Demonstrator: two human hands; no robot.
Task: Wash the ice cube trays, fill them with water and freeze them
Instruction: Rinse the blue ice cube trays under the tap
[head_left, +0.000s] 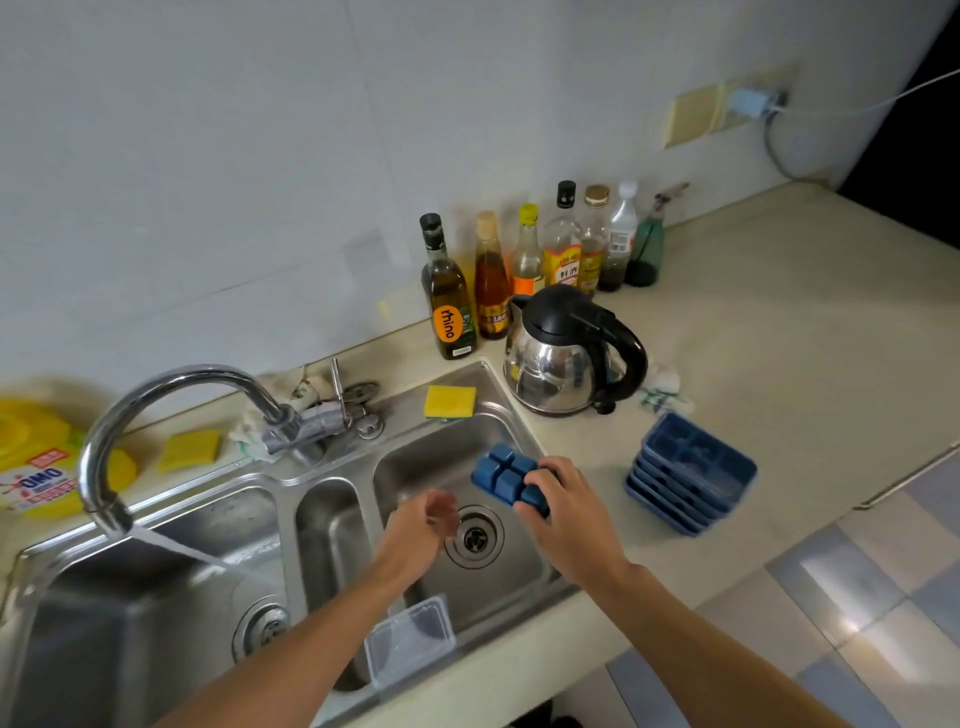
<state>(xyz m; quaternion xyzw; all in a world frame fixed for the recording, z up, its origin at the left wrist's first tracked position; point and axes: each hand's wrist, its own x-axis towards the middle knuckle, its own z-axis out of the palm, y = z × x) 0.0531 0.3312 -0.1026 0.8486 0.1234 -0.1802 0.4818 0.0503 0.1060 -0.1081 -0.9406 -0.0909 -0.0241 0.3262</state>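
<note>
Stainless steel forms the three-basin sink (511, 579), and its tap (156, 400) runs into the left basin. Just right of it on the counter stands a stack of blue ice cube trays (691, 473), about five, though the blurred edges prevent a sure count. One more blue tray (506, 475) hangs upside down over the right basin, with the right hand (566, 512) curled round its near end. It looks like light, slightly flexible plastic, probably slippery when wet, so gripping across a short end suits it. The left hand (421, 525) hovers empty and blurred, fingers loose. Two yellow sponges (450, 401) lie behind the basins.
</note>
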